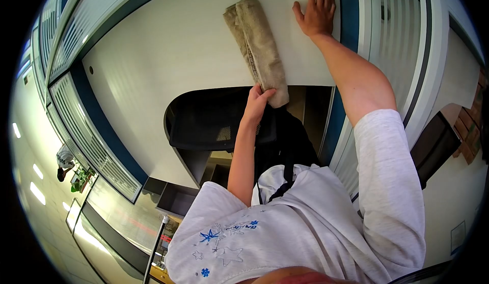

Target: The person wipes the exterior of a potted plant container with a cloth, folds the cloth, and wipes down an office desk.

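Observation:
A folded beige towel (262,44), thick and fuzzy, lies lengthwise on the white desk (163,44), its near end reaching past the desk's curved front edge. My left hand (260,100) is closed on that near end, thumb on top and the other fingers partly hidden at the towel's side. To the right of the towel, my right hand (317,13) rests palm down on the desktop with its fingers stretched out. It is apart from the towel and holds nothing.
Under the desk's front edge is a black mesh chair (209,123). Blue-framed partitions (349,24) border the desk at right and left. An open grey drawer (178,198) stands at lower left. Farther left, another person (64,159) is near a green plant (81,178).

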`<state>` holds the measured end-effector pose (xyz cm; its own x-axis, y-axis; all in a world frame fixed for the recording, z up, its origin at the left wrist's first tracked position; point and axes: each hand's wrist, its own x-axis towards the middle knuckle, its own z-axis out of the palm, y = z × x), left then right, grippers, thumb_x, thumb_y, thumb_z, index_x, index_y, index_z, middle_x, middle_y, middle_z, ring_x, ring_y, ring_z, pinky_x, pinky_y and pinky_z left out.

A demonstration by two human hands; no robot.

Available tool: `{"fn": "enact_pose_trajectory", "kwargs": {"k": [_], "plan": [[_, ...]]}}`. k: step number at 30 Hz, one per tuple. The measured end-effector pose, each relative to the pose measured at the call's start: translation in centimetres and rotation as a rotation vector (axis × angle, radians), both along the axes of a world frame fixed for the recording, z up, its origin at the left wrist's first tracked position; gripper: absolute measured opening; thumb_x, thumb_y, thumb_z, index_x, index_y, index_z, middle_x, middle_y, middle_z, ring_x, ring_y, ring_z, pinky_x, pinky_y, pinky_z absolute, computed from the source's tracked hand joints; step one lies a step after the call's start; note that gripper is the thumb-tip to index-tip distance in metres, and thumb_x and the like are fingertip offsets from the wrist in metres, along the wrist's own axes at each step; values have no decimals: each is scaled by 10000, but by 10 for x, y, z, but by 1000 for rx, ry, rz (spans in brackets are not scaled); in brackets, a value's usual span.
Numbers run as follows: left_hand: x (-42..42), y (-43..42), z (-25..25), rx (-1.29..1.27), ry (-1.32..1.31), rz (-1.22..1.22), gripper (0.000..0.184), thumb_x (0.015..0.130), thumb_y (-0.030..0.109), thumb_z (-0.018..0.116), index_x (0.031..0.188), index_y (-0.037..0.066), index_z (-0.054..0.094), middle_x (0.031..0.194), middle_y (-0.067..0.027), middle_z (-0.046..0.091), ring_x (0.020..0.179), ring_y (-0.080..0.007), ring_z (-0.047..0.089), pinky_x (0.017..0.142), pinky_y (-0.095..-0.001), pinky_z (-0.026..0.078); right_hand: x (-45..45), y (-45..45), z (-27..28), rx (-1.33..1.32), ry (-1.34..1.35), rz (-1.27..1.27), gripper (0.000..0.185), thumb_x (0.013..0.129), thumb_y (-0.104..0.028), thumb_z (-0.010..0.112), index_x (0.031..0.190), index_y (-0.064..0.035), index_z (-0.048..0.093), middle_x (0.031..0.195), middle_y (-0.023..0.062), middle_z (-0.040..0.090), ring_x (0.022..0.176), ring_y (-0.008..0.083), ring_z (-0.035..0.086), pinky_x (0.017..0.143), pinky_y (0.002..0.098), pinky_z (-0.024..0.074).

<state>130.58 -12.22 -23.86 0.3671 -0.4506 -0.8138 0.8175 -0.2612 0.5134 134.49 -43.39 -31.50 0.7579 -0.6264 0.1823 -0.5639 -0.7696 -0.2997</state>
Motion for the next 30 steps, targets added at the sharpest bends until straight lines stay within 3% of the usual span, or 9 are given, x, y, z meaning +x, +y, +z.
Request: {"fn": "enact_pose_trajectory", "kwargs": {"k": [9, 12, 15, 18, 21, 24, 27, 30], "plan": [[4, 8, -1, -178, 151, 169, 539, 1001, -34, 591, 1518, -8, 440, 1524, -125, 554, 1421, -242, 519, 1195, -386, 397, 0, -2, -2, -2, 1, -4, 765, 994, -498, 571, 1623, -131, 337, 1693, 62, 292, 1585, 272, 231, 1289, 566, 176], [3, 6, 3, -159, 171, 173, 535, 1026, 17, 609, 1529, -2, 427, 1545, -123, 532, 1424, -236, 510, 1196, -379, 390, 1, -1, -1, 3, 10, -3, 765, 993, -497, 572, 1622, -131, 337, 1694, 62, 290, 1585, 271, 233, 1288, 567, 178], [1, -2, 11, -63, 106, 140, 535, 1035, 95, 654, 1518, -15, 451, 1456, -103, 609, 1304, -196, 595, 1106, -353, 463, 1, -1, -1, -9, 24, -6, 765, 991, -496, 576, 1621, -132, 339, 1693, 63, 291, 1582, 271, 237, 1287, 563, 182], [1, 1, 3, -32, -19, -12, 452, 1034, 175, 695, 1409, -44, 570, 1281, -85, 706, 1135, -161, 668, 998, -336, 520, -1, -1, -2, -20, 2, -2, 760, 991, -496, 575, 1619, -135, 343, 1691, 64, 293, 1580, 272, 241, 1286, 560, 186], [0, 3, -4, 14, 53, 20, 331, 1036, 174, 695, 1260, -69, 670, 1142, -49, 744, 1010, -132, 684, 911, -313, 539, -1, -1, 0, -1, -2, 1, 754, 995, -498, 569, 1617, -136, 345, 1691, 64, 291, 1582, 273, 237, 1287, 560, 182], [-5, 6, -8, 106, -79, -13, 375, 1013, 332, 720, 1114, -29, 747, 1006, -78, 780, 905, -195, 734, 829, -348, 562, 0, -1, 1, 7, 9, 0, 750, 997, -497, 568, 1616, -134, 347, 1692, 65, 290, 1586, 274, 231, 1289, 560, 177], [14, -3, 25, 732, -617, -852, 539, 918, 558, 739, 912, 22, 792, 817, -133, 767, 785, -303, 745, 732, -407, 572, 0, -4, -3, -16, -7, 9, 752, 996, -496, 569, 1615, -131, 349, 1691, 69, 294, 1586, 276, 232, 1289, 559, 179], [28, 2, 37, 856, -829, -968, 707, 849, 748, 672, 818, 57, 815, 723, -163, 731, 751, -364, 731, 714, -445, 577, -1, -2, -3, -24, -3, 14, 758, 994, -496, 568, 1617, -125, 346, 1690, 73, 298, 1585, 277, 236, 1288, 560, 185]]}}
